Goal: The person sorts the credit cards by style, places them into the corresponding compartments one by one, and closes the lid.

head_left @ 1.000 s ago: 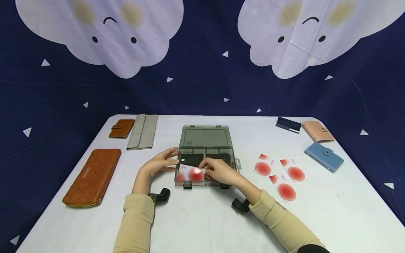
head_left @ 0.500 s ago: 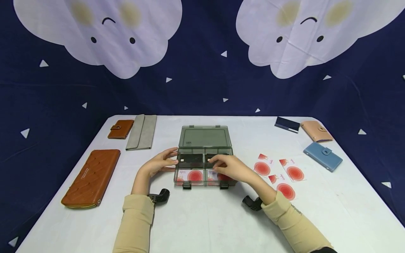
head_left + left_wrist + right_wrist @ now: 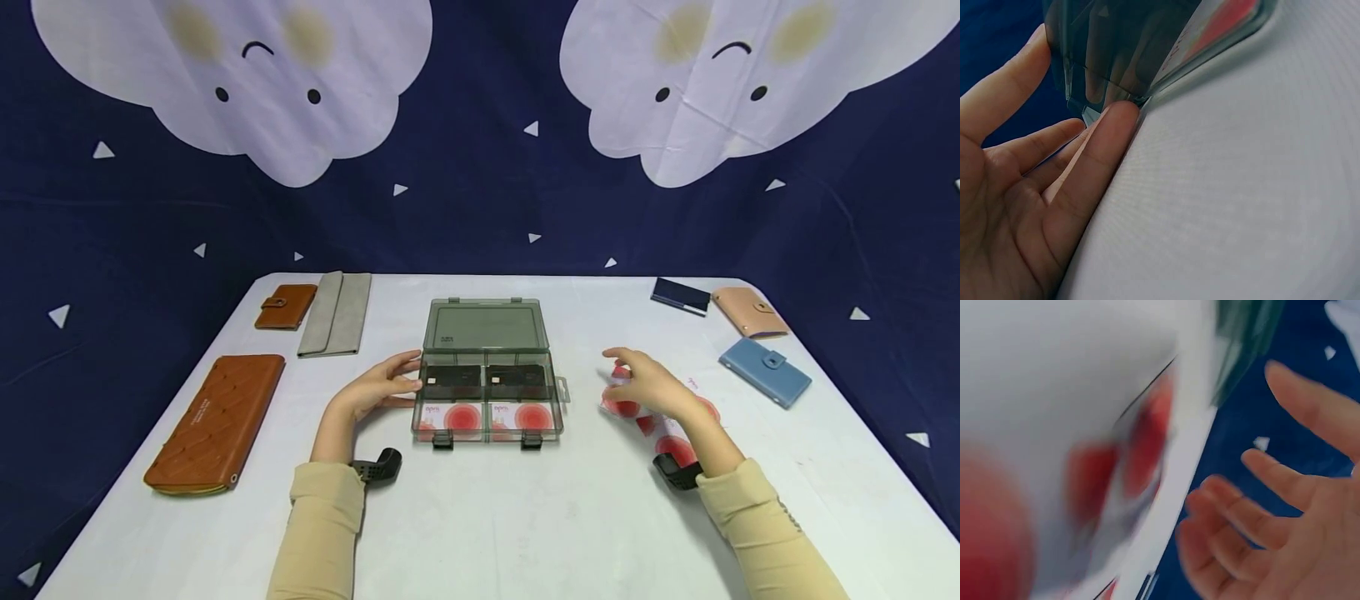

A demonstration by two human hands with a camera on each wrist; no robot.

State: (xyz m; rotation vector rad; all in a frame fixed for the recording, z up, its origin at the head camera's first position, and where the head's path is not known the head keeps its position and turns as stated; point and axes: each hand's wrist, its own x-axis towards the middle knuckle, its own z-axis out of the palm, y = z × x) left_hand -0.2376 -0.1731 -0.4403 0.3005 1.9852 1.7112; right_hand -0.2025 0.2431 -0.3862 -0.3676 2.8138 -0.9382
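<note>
A translucent grey-green divided box [image 3: 487, 325] stands with its lid raised at mid-table. Its two rear compartments hold black cards [image 3: 453, 379], and its two front ones hold red-and-white cards [image 3: 531, 417]. My left hand [image 3: 378, 387] touches the box's left side with extended fingers; in the left wrist view the fingertips meet the clear wall. Above the loose red-and-white cards [image 3: 677, 450] at right hovers my right hand [image 3: 654, 385], its fingers loosely spread and holding nothing. It partly hides these cards, which appear blurred in the right wrist view.
At left lie a large brown wallet [image 3: 217, 421], a small brown card holder [image 3: 287, 306] and a grey folding wallet [image 3: 335, 314]. On the right are a blue card holder [image 3: 767, 371], a pink one [image 3: 750, 312] and a dark navy flat case [image 3: 680, 296].
My right hand let go of a red-and-white card, now lying in the box's front compartment. Then it moved right, away from the box, over the loose cards. The left hand stayed put.
</note>
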